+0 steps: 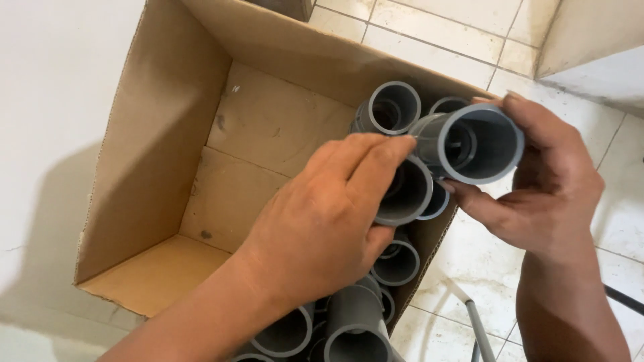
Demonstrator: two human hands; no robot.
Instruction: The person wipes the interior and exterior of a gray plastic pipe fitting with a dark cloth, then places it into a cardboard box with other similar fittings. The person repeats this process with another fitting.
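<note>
My left hand (322, 228) grips a grey plastic pipe coupling (406, 194) over an open cardboard box (161, 161). My right hand (547, 181) holds a second, wider grey coupling (479, 144) by its rim, its open mouth facing me. The two fittings touch end to side between my hands. Several more grey couplings (396, 265) stand upright in the right side of the box; one (392, 107) sits behind my fingers.
The left half of the box shows its bare brown bottom flaps (268, 127). A white wall (47, 100) lies left of the box. Stained white floor tiles (463, 268) are on the right, with a thin grey pipe (477, 325) lying on them.
</note>
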